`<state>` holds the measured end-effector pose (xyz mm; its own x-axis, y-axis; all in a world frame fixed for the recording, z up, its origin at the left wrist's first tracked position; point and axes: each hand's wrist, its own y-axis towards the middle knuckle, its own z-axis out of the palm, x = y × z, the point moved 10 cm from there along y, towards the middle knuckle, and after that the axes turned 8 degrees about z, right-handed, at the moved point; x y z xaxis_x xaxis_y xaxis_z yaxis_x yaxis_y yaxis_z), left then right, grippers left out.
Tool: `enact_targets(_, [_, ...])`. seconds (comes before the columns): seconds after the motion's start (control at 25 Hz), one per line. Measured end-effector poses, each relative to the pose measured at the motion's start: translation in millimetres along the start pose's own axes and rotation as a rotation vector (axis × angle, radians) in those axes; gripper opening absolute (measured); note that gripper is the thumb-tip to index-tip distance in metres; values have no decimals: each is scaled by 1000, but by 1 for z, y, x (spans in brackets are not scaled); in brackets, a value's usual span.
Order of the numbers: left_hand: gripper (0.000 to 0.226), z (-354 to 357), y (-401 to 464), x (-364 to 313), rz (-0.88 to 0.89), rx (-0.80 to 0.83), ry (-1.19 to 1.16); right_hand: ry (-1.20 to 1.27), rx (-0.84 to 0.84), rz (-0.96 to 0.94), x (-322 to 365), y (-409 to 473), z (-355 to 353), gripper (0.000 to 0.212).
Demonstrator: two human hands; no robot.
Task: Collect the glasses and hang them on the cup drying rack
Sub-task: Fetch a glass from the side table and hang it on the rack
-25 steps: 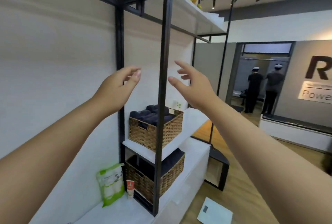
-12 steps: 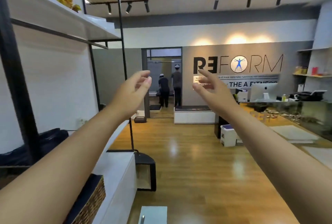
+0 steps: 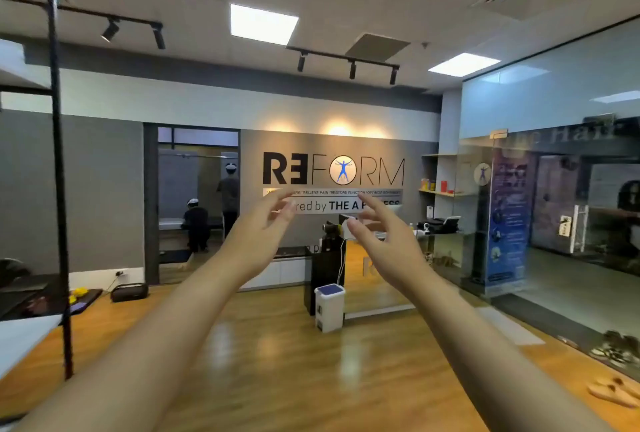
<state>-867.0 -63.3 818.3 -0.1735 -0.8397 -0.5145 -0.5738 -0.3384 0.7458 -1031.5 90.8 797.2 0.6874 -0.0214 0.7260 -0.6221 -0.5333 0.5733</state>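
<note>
View swung off shelf to room. Our left hand (image 3: 258, 235) and right hand (image 3: 379, 235) raised, fingers loose, holding nothing. Glasses, rack unseen. We scan tabletop (image 3: 433, 235) at 1 o'clock first.

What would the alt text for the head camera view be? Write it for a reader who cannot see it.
Two bare hands, the left hand and the right hand, reach forward, open and empty, in a wood-floored room, towards a grey wall with a REFORM sign. No glasses or drying rack can be made out.
</note>
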Motion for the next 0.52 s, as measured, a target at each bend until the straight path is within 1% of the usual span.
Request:
enact_targets(0.2, [46,72,102,59,67,79,-131,-54,-97,50,-34,84,-15,59])
enact_targets(0.36, [45,117,185,107,135,156,-201,-104,-240,79,-51,152,-30,60])
enact_targets(0.52, [46,154,266,130,242,211,-248,-156,-392,120,-76,213,-52,60])
